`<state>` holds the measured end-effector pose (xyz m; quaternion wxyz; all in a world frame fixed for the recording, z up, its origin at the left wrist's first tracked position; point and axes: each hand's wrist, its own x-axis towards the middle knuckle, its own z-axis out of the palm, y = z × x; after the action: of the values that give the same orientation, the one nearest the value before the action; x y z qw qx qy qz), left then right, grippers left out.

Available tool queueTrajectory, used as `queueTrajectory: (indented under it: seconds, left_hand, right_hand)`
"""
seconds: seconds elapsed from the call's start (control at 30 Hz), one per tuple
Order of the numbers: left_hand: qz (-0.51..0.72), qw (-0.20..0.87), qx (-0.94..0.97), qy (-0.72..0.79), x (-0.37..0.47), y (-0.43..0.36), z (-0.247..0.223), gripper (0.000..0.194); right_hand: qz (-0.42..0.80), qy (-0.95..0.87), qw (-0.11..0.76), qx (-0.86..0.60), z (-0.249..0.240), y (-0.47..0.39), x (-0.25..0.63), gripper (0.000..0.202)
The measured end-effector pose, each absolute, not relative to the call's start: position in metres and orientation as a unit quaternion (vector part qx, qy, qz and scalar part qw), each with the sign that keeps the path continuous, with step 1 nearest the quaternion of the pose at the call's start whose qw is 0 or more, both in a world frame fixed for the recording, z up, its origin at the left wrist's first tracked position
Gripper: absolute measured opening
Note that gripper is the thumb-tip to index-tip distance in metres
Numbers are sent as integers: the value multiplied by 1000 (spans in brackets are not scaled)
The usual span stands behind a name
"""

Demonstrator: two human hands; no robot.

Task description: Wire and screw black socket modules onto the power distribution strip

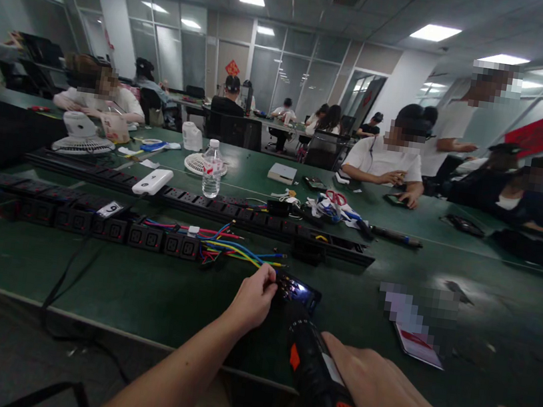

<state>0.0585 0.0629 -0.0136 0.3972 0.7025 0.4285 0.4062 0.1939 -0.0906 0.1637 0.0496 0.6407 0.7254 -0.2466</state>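
Note:
My left hand (pixel 254 295) is closed in a pinch at the left end of a small black electrical module (pixel 300 292). A yellow wire (pixel 239 253) runs into those fingertips, which hide its end. My right hand (pixel 355 363) is wrapped round a black cordless screwdriver (pixel 314 364) with orange parts. The tool points away from me at the module, and its light shines on the module's metal terminals. Exactly where the bit touches is too dark to tell. Blue and red wires come with the yellow one from a black power strip (pixel 145 238) on the left.
Behind lies a second long black strip (pixel 230 213). On the green table (pixel 138 292) are a water bottle (pixel 212 171), a white power bank (pixel 152 181), red-handled scissors (pixel 337 198) and a phone (pixel 413 328) at right. A black strap (pixel 55 287) hangs over the front edge. Several people sit opposite.

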Motion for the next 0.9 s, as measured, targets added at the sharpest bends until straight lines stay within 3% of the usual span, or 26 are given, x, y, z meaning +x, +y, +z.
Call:
queueTrajectory:
  seconds: [0.4,0.9]
  left_hand:
    - [378,312,742,457,65,50,-3,19]
    - [381,292,751,453,68,50,-4,26]
  right_hand:
    - [-235,709,87,659,161,-95,196,64]
    - [-225,716,63,658,163,-92,193,46]
